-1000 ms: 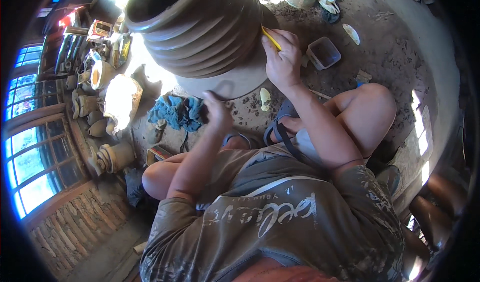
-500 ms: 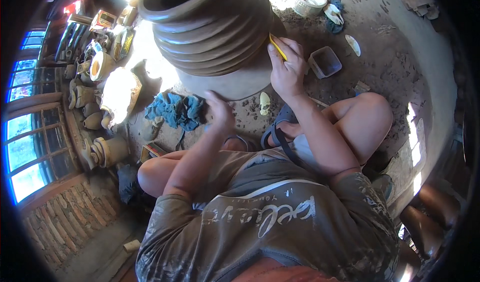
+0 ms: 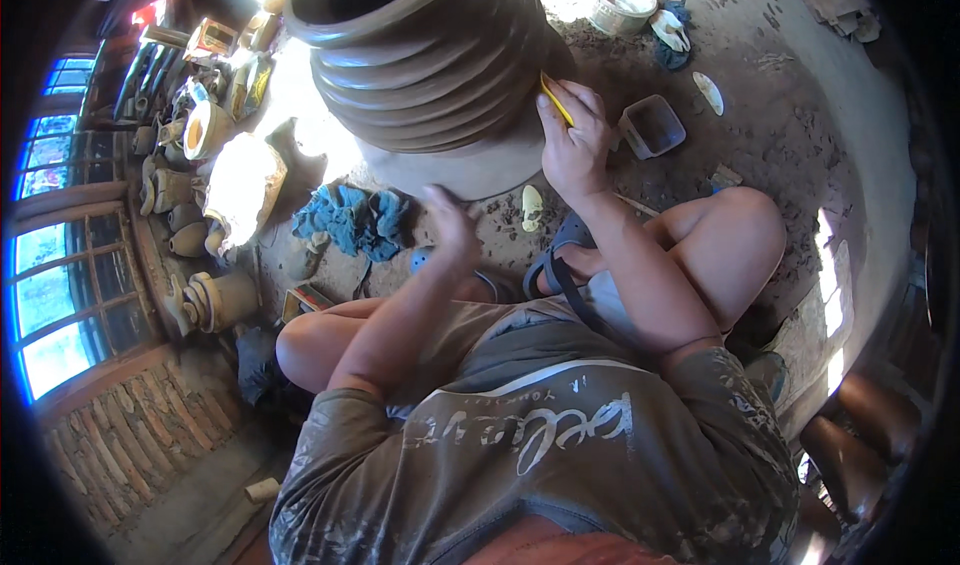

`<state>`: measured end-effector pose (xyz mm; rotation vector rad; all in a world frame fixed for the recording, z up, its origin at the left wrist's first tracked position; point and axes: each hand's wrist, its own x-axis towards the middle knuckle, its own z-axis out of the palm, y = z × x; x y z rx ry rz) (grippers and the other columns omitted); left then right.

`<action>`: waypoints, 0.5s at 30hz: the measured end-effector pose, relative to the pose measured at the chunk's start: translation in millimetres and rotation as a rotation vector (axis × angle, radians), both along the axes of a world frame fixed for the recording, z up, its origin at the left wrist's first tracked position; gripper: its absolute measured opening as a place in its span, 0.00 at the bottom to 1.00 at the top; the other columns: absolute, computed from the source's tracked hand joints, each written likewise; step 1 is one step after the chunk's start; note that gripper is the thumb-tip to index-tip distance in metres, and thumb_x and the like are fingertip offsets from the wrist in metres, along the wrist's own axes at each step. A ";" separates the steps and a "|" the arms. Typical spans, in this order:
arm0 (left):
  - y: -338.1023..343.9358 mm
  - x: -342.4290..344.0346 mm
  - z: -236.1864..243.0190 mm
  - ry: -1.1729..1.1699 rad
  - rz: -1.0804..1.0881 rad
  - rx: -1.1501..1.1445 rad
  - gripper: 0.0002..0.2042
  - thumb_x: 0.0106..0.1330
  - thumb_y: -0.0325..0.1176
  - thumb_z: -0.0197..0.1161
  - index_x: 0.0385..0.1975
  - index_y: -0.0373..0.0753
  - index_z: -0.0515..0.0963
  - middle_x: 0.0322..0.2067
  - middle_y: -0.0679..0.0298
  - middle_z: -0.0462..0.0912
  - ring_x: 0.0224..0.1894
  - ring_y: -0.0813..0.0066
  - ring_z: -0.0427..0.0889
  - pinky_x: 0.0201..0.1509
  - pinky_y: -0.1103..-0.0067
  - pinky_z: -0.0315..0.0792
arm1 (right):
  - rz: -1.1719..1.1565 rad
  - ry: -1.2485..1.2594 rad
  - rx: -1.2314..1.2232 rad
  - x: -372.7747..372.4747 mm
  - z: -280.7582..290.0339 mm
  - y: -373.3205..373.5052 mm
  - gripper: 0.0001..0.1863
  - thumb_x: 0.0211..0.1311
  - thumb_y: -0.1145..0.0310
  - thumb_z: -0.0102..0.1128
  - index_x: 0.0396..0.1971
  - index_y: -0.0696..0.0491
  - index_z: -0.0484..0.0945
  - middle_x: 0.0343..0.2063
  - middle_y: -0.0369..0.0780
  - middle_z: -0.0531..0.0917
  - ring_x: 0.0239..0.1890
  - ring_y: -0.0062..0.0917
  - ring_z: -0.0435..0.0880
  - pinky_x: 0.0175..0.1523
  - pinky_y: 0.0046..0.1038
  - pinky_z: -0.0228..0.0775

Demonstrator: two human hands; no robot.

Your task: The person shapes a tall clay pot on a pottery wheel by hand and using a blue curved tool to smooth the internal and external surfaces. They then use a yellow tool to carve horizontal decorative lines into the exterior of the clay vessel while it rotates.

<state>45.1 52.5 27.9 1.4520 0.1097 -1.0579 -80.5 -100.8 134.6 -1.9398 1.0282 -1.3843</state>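
A large brown clay pot (image 3: 430, 75) with bulging horizontal ridges stands on a round wheel head (image 3: 440, 177) in front of me. My right hand (image 3: 578, 147) pinches a thin yellow tool (image 3: 557, 102). Its tip meets the pot's lower right wall, or comes very close to it; I cannot tell which. Near the front edge of the wheel head, my left hand (image 3: 452, 229) is held free of the pot, fingers stretched out and a little blurred, with nothing in it. A crumpled blue-green cloth (image 3: 350, 220) lies left of that hand.
On the ground right of the pot sit a clear square tub (image 3: 653, 127) and a white bucket (image 3: 620, 5). A pale oval piece (image 3: 532, 208) lies near my feet. Small clay pots (image 3: 185, 230) and tools crowd the left side below the windows.
My left hand has shifted slightly right and toward me, away from the wheel's edge. The right hand stays almost in place with the yellow tool. The pot's outline has changed slightly.
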 end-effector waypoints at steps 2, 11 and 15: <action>16.0 -35.2 0.8 0.137 -0.189 0.040 0.40 0.70 0.72 0.40 0.70 0.45 0.57 0.62 0.57 0.70 0.57 0.56 0.75 0.59 0.58 0.71 | 0.005 -0.008 0.000 -0.1 -0.5 -1.6 0.12 0.66 0.70 0.63 0.46 0.56 0.85 0.42 0.42 0.84 0.47 0.36 0.80 0.54 0.34 0.71; -15.0 91.5 30.9 0.037 0.187 -0.097 0.39 0.75 0.67 0.30 0.69 0.38 0.62 0.66 0.50 0.69 0.69 0.54 0.68 0.66 0.56 0.70 | 0.014 -0.036 0.002 0.1 -2.5 -0.1 0.13 0.68 0.68 0.62 0.48 0.57 0.85 0.42 0.43 0.84 0.46 0.35 0.81 0.53 0.32 0.72; 1.2 -5.8 9.2 0.006 -0.072 0.045 0.39 0.74 0.67 0.39 0.73 0.41 0.53 0.65 0.49 0.67 0.65 0.54 0.70 0.65 0.59 0.67 | -0.003 -0.006 -0.045 1.1 -1.8 -0.6 0.13 0.69 0.68 0.62 0.49 0.57 0.85 0.42 0.43 0.84 0.45 0.35 0.82 0.52 0.32 0.73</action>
